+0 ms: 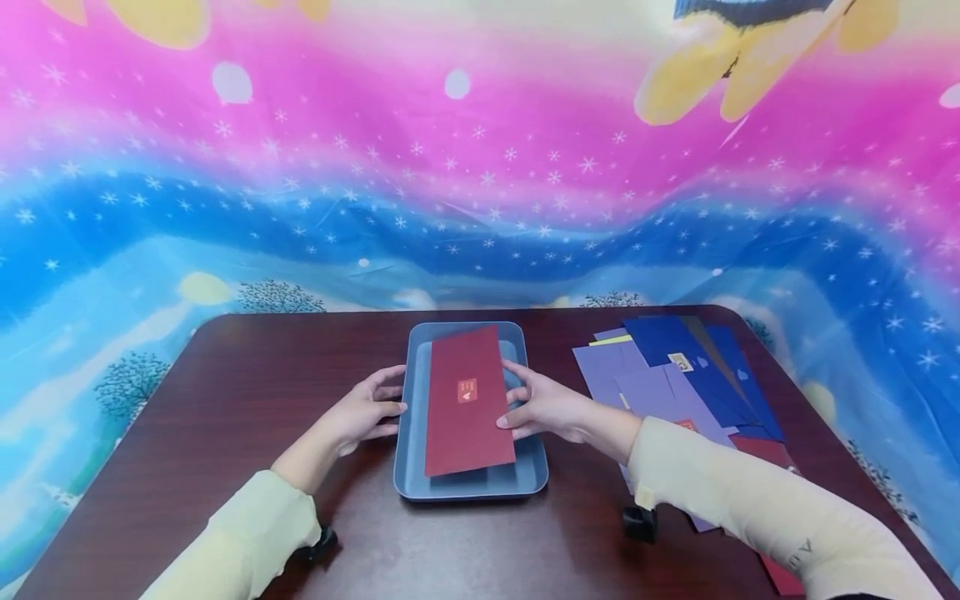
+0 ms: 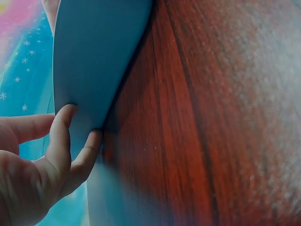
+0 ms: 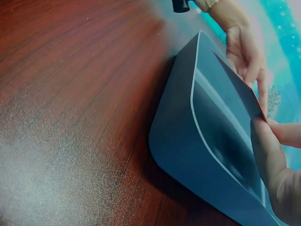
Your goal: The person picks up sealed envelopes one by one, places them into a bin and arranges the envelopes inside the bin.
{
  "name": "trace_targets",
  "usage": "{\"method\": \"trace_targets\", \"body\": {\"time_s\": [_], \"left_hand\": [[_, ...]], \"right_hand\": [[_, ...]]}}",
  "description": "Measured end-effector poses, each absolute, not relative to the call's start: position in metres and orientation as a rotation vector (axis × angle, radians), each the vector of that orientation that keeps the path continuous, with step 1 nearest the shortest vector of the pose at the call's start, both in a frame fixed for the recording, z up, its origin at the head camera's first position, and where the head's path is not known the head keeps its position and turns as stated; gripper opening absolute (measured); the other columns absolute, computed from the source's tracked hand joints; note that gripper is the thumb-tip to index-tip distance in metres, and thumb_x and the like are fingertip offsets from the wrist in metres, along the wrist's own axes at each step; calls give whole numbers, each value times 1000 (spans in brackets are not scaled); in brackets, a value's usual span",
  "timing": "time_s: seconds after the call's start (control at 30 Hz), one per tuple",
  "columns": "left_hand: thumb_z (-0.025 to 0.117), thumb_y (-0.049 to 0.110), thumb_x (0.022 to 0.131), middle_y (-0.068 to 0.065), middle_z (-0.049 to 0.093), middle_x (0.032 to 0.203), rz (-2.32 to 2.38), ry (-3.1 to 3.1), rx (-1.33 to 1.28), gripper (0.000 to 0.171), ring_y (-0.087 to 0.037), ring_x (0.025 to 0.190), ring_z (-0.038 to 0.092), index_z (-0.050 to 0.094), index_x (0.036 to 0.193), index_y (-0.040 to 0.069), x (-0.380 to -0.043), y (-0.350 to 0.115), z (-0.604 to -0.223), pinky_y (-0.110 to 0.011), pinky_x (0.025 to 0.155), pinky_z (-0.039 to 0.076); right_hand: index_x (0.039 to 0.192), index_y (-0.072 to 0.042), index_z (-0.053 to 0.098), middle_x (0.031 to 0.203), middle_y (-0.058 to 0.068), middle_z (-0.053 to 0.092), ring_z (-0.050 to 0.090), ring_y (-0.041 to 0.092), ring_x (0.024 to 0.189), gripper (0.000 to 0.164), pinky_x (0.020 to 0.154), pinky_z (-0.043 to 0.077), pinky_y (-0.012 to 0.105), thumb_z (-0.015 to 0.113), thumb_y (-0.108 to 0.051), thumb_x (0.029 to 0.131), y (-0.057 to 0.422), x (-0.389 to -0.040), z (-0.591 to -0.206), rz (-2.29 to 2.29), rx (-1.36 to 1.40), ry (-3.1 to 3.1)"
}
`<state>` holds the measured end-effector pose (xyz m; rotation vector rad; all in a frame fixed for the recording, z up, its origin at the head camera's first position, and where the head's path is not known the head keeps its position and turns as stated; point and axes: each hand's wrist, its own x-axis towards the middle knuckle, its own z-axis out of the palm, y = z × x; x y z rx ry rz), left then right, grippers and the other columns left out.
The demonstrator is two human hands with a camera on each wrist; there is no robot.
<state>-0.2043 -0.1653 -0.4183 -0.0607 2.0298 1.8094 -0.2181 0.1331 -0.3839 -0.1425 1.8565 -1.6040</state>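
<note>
A red envelope (image 1: 472, 400) with a small heart label lies tilted over the blue-grey tray (image 1: 408, 475), overlapping most of its inside in the head view. My right hand (image 1: 551, 408) pinches the envelope's right edge, thumb on top and fingers beneath. In the right wrist view the envelope (image 3: 249, 87) appears edge-on above the tray's rim. At the tray's left side, my left hand (image 1: 363, 417) touches the outer wall. Its fingertips (image 2: 69, 109) rest on that wall in the left wrist view, the lower ones close to the tabletop.
Several purple envelopes (image 1: 652, 379), blue envelopes (image 1: 675, 342) and red ones (image 1: 765, 450) overlap in a loose pile on the right of the dark wooden table (image 1: 285, 367). The right forearm crosses over part of that pile. A colourful printed cloth (image 1: 450, 192) hangs behind the table.
</note>
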Motion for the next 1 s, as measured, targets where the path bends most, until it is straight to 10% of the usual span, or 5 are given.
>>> {"method": "trace_targets", "body": {"time_s": [0.27,0.57,1.0], "left_hand": [[54,1,104,-28,35,156,1789,2024,-63,66,-35,120,58,24,163,12,-207,-164,-419,-40,90,57],[55,1,104,-28,36,156,1783,2022,-81,67,-36,123,58,25,162,12,-207,-162,-418,-42,92,56],[54,0,104,-29,37,155,1783,2035,-102,66,-36,122,58,25,162,12,-206,-165,-417,-44,93,56]], "right_hand": [[165,-9,6,92,10,62,70,18,83,96,74,61,36,64,14,92,130,-220,-391,-1601,-89,1859],[163,-6,6,123,23,60,67,34,110,88,93,55,48,63,-2,97,132,-215,-391,-1573,-83,1812],[163,0,2,166,30,12,35,45,144,90,113,36,53,62,-6,96,137,-204,-380,-1553,-142,1723]]}}
